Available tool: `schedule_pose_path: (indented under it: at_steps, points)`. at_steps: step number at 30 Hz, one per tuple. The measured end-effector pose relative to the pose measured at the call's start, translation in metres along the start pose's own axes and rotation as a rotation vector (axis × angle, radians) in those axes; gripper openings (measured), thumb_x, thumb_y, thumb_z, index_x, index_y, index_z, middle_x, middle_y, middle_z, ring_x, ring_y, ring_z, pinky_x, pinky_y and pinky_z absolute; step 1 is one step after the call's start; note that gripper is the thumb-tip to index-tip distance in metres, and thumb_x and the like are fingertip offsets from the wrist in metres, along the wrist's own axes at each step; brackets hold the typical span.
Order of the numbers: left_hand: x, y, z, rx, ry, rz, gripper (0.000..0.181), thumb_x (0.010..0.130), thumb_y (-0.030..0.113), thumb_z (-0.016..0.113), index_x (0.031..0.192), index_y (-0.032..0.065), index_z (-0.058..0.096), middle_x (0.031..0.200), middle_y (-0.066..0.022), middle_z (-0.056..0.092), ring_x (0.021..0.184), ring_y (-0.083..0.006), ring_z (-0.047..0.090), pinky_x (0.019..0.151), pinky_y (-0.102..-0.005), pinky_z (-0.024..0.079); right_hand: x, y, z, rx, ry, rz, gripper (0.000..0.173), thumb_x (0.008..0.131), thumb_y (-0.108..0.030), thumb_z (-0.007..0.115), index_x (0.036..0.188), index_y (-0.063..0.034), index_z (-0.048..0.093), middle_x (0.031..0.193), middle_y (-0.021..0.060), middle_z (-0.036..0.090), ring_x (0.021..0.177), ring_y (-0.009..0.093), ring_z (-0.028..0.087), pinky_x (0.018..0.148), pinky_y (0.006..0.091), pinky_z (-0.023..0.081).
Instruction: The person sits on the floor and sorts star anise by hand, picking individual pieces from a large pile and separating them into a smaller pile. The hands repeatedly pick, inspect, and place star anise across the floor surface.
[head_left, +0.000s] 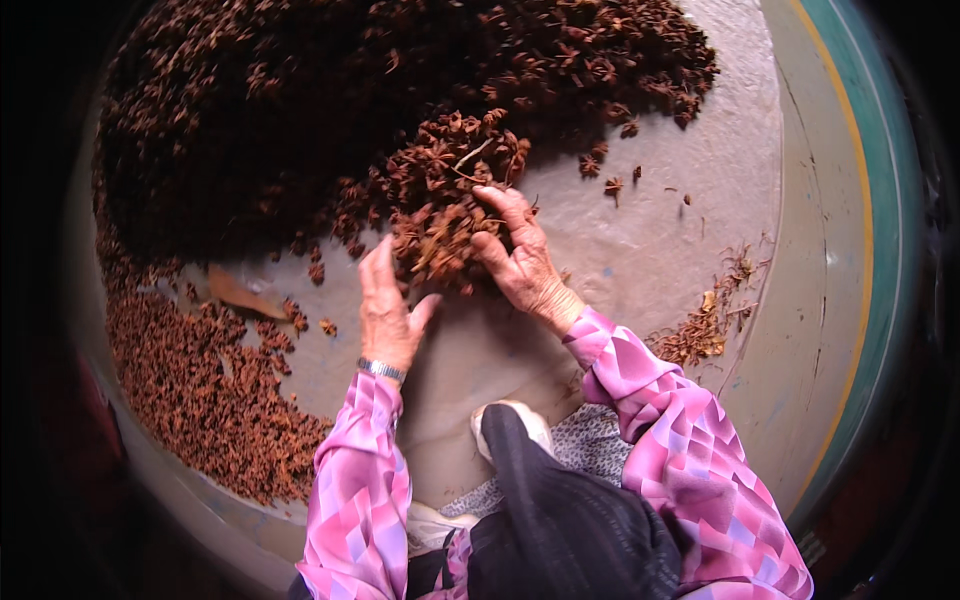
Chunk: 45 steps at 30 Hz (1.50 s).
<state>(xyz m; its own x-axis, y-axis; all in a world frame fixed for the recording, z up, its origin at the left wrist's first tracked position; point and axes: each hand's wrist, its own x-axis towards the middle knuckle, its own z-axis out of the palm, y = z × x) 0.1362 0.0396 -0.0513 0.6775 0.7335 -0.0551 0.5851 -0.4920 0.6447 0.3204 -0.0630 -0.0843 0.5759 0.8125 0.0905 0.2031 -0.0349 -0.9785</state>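
Dried star anise lies in a loose small heap (442, 210) between my two hands, joined at its far side to a large dark pile (600, 45). My left hand (386, 307), with a metal-banded watch at the wrist, is spread along the heap's left edge. On the right side, my right hand (521, 259) rests its fingertips on the heap, thumb apart from the fingers. Neither hand is closed around anything. A thin pale stem (472, 154) lies on top of the heap.
A pile of smaller reddish-brown pieces (202, 375) spreads at the left, near a flat tan piece (244, 292). Stems and scraps (697, 330) lie at the right on the plastic sheet (637, 247). Below are my shoe (517, 424) and a patterned cloth (589, 442).
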Motion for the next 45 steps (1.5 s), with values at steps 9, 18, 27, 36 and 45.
schedule_pose_path:
  at_steps: [9, 18, 27, 36, 45]
  points:
    - [-0.07, -0.068, -0.057, -0.137, 0.082, -0.151, 0.026, 0.087, -0.003, 0.065, 0.113, 0.0017, 0.066, 0.097, -0.0083, 0.066, 0.083, -0.0209, 0.063, 0.08, -0.0311, 0.052, -0.05, -0.046, -0.041, -0.78, -0.203, -0.127, 0.031, 0.078, -0.011, 0.074, 0.108, -0.0139, 0.069, 0.12, 0.0101, 0.062, 0.107, 0.03, 0.058, 0.089, 0.0386, 0.052]
    - [-0.131, -0.096, -0.085, 0.061, 0.02, -0.297, 0.043, 0.107, 0.03, 0.049, 0.142, 0.0052, 0.048, 0.108, -0.0132, 0.06, 0.091, -0.0257, 0.062, 0.08, -0.0358, 0.053, -0.015, 0.015, -0.146, -1.154, 0.165, 0.174, 0.032, 0.094, -0.033, 0.066, 0.108, -0.0047, 0.062, 0.102, 0.0138, 0.063, 0.097, 0.032, 0.063, 0.083, 0.0418, 0.054]
    - [-0.076, 0.054, -0.043, -0.713, -0.218, -0.26, 0.023, 0.098, 0.011, 0.066, 0.117, 0.0029, 0.057, 0.094, -0.0051, 0.063, 0.067, -0.0078, 0.059, 0.055, -0.0235, 0.048, -0.072, -0.092, -0.007, -0.492, -0.5, -0.407, 0.018, 0.078, -0.006, 0.067, 0.092, -0.008, 0.055, 0.085, 0.0081, 0.057, 0.081, 0.027, 0.061, 0.066, 0.0397, 0.055]
    - [-0.132, -0.051, -0.162, 0.335, -0.564, -0.247, 0.034, 0.09, 0.012, 0.07, 0.117, -0.0024, 0.057, 0.12, -0.0209, 0.054, 0.089, -0.033, 0.066, 0.072, -0.0394, 0.057, -0.061, -0.031, -0.199, -1.261, -0.289, 0.3, 0.06, 0.094, -0.028, 0.064, 0.144, -0.004, 0.043, 0.156, 0.0192, 0.034, 0.146, 0.037, 0.03, 0.116, 0.0491, 0.031]
    - [-0.15, -0.021, -0.125, 0.179, -0.463, -0.222, 0.036, 0.089, 0.004, 0.067, 0.122, -0.0017, 0.055, 0.113, -0.0205, 0.058, 0.085, -0.0343, 0.061, 0.078, -0.0403, 0.051, -0.171, 0.015, -0.232, -1.302, -0.106, 0.549, 0.056, 0.103, -0.044, 0.05, 0.143, -0.005, 0.051, 0.156, 0.0146, 0.041, 0.144, 0.035, 0.036, 0.119, 0.0482, 0.024]
